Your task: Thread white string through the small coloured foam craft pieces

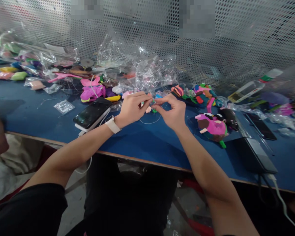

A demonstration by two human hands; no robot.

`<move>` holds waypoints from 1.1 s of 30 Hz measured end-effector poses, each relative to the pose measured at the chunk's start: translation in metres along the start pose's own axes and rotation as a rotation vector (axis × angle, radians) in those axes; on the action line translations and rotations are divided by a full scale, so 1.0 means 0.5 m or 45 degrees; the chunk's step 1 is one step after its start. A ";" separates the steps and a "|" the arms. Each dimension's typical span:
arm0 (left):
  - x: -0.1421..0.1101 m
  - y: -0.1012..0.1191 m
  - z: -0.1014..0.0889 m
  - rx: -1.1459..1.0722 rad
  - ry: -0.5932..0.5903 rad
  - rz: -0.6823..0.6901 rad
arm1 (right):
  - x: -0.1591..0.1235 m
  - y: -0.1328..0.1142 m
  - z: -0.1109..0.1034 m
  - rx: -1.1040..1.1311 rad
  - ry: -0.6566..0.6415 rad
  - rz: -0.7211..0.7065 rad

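A small piece [152,102] of what looks like modelling clay sits between the fingertips of both hands, above the tabletop [137,139]; the fingers cover much of it, so its shape is unclear. The left hand [134,108], with a white wristband [112,125], pinches it between thumb and forefinger, the other fingers curled. The right hand [173,110] pinches at it from the other side, thumb and forefinger nearly meeting. Just beneath the fingers lie colourful bits, partly hidden. Near the left wrist a phone [94,112] rests on a white device [80,127]; right of the right hand sits a pink clay figure [212,126]. Clear plastic wrappers [152,70] lie crumpled behind.
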State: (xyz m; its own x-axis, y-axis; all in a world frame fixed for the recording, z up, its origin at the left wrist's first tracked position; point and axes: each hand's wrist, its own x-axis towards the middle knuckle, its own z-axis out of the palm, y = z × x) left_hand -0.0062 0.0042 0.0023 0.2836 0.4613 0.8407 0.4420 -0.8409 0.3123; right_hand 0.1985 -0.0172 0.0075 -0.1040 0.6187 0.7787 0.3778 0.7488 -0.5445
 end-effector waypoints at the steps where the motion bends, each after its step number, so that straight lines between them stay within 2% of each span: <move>1: 0.000 0.000 0.000 0.007 0.000 0.009 | 0.001 -0.001 0.001 0.055 0.003 0.070; 4: -0.003 -0.004 0.000 0.056 -0.010 0.065 | 0.006 0.002 0.004 0.249 -0.040 0.285; 9: -0.014 -0.011 0.001 0.198 -0.059 0.184 | 0.014 0.019 0.009 0.676 -0.216 0.746; 11: -0.015 -0.011 0.001 0.217 -0.058 0.209 | 0.013 0.020 0.012 0.707 -0.217 0.783; 13: -0.012 -0.009 0.003 0.182 -0.011 0.175 | 0.006 0.015 0.016 0.507 -0.082 0.636; 15: -0.006 -0.007 0.004 0.106 0.049 0.092 | -0.004 0.007 0.019 0.178 0.092 0.367; 17: -0.001 -0.005 0.005 0.033 0.076 0.017 | -0.014 0.000 0.021 -0.083 0.199 0.134; 22: -0.001 -0.004 0.006 -0.035 0.034 -0.015 | -0.019 -0.004 0.018 -0.341 0.200 -0.187; 27: -0.009 -0.009 0.014 -0.025 0.008 -0.017 | -0.014 0.012 0.014 -0.369 0.186 -0.319; 33: -0.011 -0.015 0.016 0.008 -0.057 -0.026 | -0.015 0.020 0.014 -0.363 0.164 -0.269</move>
State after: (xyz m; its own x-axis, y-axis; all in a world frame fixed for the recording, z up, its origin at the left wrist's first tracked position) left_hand -0.0040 0.0102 -0.0080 0.3121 0.4906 0.8135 0.4531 -0.8296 0.3265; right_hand 0.1967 -0.0130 -0.0059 -0.0970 0.4091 0.9073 0.6032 0.7493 -0.2733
